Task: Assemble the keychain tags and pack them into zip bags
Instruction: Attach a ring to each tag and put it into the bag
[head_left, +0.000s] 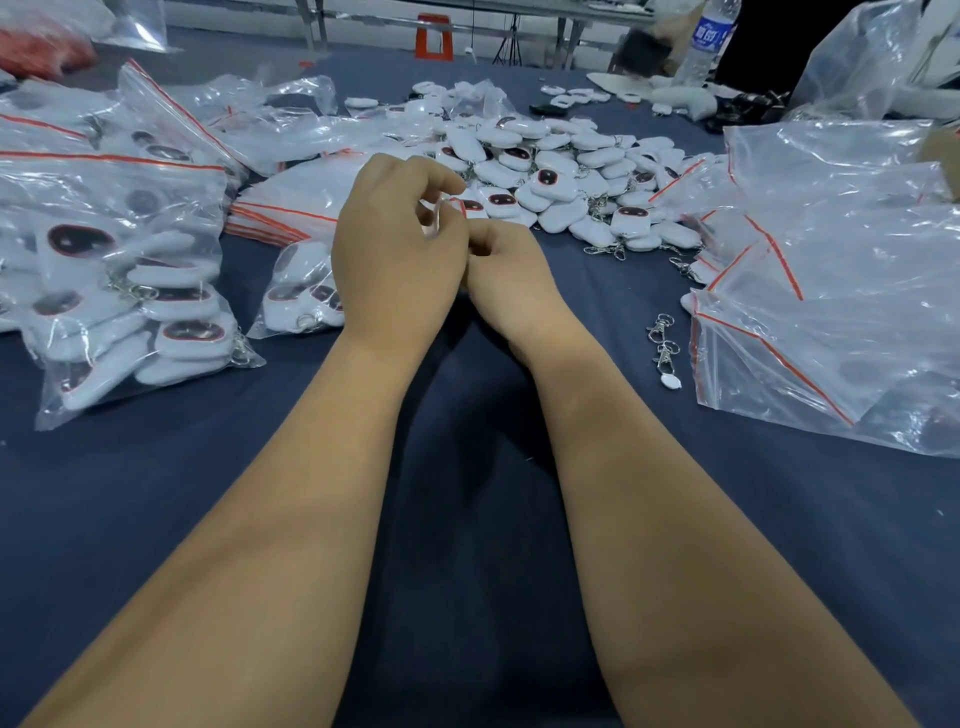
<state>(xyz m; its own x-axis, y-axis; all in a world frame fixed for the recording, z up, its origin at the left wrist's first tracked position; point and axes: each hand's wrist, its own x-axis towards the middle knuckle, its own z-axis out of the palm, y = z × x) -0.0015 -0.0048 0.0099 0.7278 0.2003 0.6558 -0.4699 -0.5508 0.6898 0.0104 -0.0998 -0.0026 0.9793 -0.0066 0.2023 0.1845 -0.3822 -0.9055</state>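
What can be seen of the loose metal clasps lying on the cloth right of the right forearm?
The clasps are two or three small silvery metal swivel hooks with rings, lying in a short line on the dark blue cloth. A small white oval tag lies at their near end; whether it is attached cannot be told. They lie just left of an empty clear zip bag, apart from both hands. Nothing grips them.

Glossy clear plastic zip bags (831, 332), shiny metal clasps (662, 338) and smooth white tags (556, 215) lie on matt cloth (467, 519).
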